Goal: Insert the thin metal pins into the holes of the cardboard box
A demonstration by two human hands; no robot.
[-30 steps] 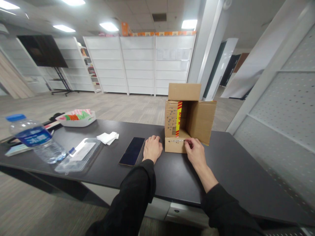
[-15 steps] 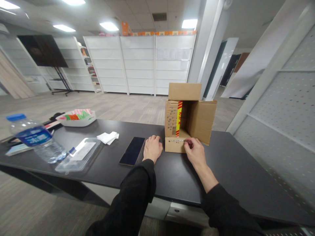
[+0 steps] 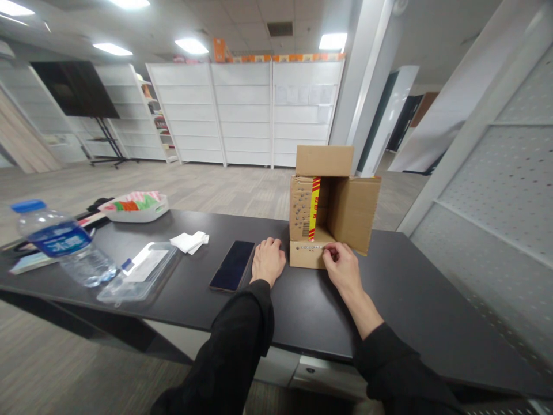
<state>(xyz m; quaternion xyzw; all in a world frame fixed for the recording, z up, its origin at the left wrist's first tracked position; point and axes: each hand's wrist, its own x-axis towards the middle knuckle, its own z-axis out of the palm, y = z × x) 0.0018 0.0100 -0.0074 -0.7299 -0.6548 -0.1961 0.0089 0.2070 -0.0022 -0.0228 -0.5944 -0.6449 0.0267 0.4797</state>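
Cardboard box (image 3: 358,213) on the dark table (image 3: 415,300), open side facing the person, both hands at its lower edge.
The right hand (image 3: 343,265) has its thumb and forefinger pinched together against the lower flap (image 3: 306,259), at the end of a row of small shiny pieces (image 3: 310,248); anything between the fingertips is too small to make out. Palm down, the left hand (image 3: 268,260) rests between the phone (image 3: 232,266) and the box, fingers bent, perhaps covering something, though that cannot be told. Box and hands look practically unmoved from half a second ago.
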